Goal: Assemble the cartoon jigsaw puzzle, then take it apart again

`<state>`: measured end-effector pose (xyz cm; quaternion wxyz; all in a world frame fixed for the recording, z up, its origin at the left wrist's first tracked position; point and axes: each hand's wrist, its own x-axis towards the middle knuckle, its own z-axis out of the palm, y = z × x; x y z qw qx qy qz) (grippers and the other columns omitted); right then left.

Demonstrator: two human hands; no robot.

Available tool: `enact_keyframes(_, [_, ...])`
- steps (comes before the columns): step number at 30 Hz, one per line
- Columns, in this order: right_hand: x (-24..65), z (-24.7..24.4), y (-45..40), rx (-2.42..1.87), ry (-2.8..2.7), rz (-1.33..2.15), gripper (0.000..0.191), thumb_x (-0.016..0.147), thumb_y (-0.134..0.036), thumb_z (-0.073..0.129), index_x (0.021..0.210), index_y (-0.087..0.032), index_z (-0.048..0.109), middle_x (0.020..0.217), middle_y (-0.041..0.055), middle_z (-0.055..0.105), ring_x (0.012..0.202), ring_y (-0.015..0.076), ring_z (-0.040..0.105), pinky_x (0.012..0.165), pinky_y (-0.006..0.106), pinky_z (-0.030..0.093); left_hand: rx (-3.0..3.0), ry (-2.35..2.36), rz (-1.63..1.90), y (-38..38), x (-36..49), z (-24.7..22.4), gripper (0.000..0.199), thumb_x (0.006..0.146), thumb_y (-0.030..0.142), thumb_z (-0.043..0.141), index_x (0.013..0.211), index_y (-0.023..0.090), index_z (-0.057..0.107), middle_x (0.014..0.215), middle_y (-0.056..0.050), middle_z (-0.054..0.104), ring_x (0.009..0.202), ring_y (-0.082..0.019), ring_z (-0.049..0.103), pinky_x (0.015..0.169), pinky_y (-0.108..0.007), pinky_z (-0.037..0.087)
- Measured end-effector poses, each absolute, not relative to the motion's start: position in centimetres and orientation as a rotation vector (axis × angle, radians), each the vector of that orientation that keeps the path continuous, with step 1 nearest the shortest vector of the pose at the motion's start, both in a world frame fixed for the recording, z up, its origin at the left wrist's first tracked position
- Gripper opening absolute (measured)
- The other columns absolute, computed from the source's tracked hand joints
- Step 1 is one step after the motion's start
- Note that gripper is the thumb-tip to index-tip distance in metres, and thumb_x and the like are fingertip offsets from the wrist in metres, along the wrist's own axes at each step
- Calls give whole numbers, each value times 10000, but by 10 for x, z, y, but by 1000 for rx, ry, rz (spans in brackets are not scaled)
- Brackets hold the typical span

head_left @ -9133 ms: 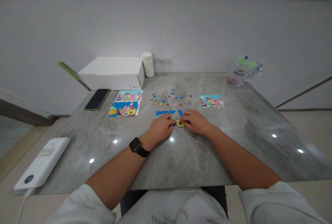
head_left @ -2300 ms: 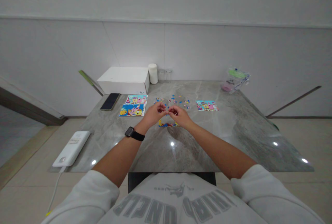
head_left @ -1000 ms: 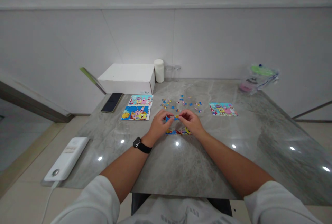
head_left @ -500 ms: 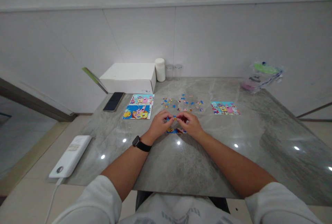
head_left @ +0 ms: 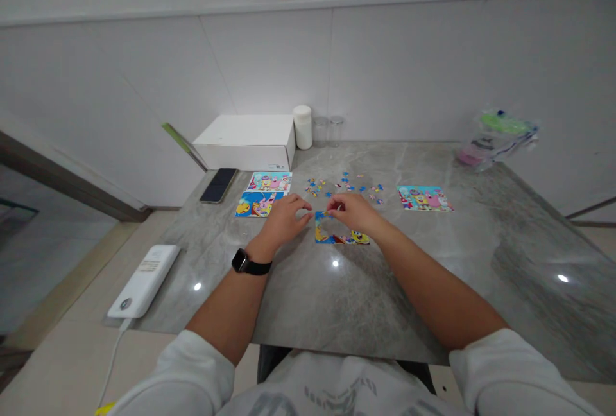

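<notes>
A partly joined jigsaw puzzle (head_left: 319,228) lies on the table in front of me, its blue and yellow border showing around bare grey tabletop. My right hand (head_left: 356,212) reaches over its upper edge, thumb and forefinger pinched on a small puzzle piece (head_left: 328,213). Just left of the puzzle, my left hand (head_left: 287,218) hovers with thumb and fingers apart and nothing between them. It partly covers a blue picture card (head_left: 249,205). Beyond both hands are several loose puzzle pieces (head_left: 344,182), scattered about.
A second picture card (head_left: 269,181) touches the blue one; another card (head_left: 426,198) lies at right. A phone (head_left: 219,185), a white box (head_left: 245,140), a white bottle (head_left: 303,128) and clear glasses (head_left: 335,131) stand farther back. A white power bank (head_left: 144,281) rests at the left edge.
My left hand has drawn away to the left from the puzzle and its fingers have parted. My right hand stays at the puzzle's top edge, and more of the border now shows.
</notes>
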<state>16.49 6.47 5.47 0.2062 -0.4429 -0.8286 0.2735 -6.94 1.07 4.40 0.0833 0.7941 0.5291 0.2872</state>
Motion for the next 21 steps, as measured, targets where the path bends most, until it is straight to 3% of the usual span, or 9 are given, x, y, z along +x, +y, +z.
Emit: enact_keyframes(21, [155, 19, 53, -1264, -2501, 891, 124, 841, -131, 711, 889, -223, 779, 851, 3, 777, 789, 151, 689, 710, 238, 448, 2586, 1559, 284, -2, -56, 45, 241, 873, 404, 780, 1026, 228, 716, 1045, -63, 711, 1024, -264, 665, 861, -383, 460])
